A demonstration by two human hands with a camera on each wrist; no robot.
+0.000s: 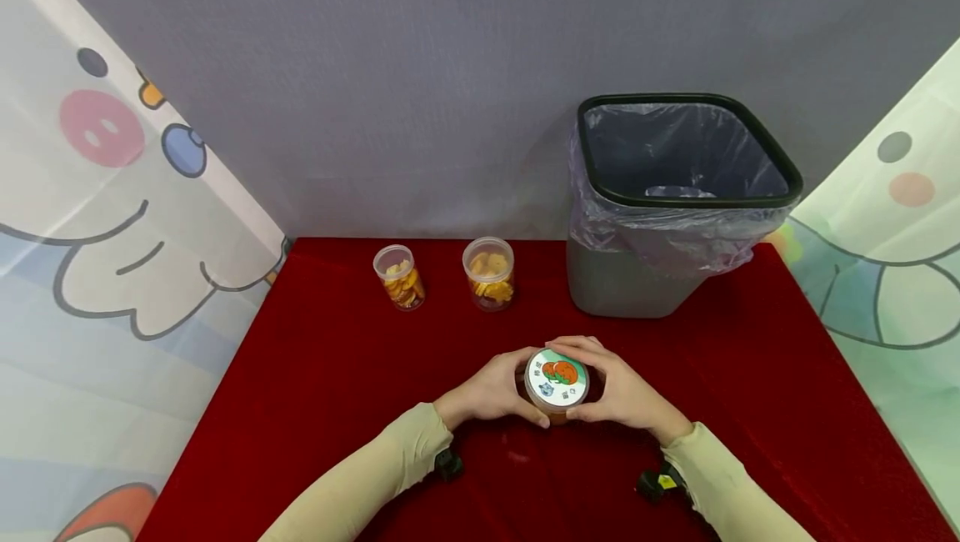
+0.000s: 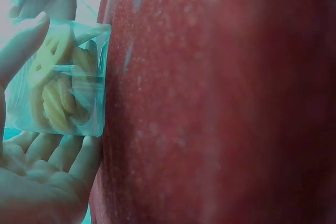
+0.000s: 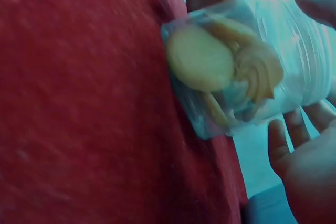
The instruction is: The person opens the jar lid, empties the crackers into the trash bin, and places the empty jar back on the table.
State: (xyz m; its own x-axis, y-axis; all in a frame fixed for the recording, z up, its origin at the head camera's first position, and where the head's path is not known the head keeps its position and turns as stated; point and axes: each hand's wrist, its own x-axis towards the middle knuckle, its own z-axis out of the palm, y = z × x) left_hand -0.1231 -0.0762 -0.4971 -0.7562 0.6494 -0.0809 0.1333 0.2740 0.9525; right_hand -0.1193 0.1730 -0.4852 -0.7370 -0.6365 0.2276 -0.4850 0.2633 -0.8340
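Note:
A clear plastic jar (image 1: 557, 380) with a round white-and-green lid, printed with orange fruit, is between both hands near the middle of the table. Biscuits, one flat and round and one swirled, show through its wall (image 3: 226, 72) in the right wrist view. My left hand (image 1: 498, 388) curves round its left side, with the thumb at the front. Round the right side curls my right hand (image 1: 618, 388), fingers at the lid's far edge and thumb near the front. In the left wrist view the jar (image 2: 65, 82) has its base close on the red cloth.
Two other clear jars of yellow snacks, a narrower one (image 1: 400, 278) and a wider one (image 1: 489, 273), are at the back of the red-covered table (image 1: 315, 375). A grey bin (image 1: 626, 275) with a black rim and plastic liner occupies the back right, before a grey wall (image 1: 420, 92).

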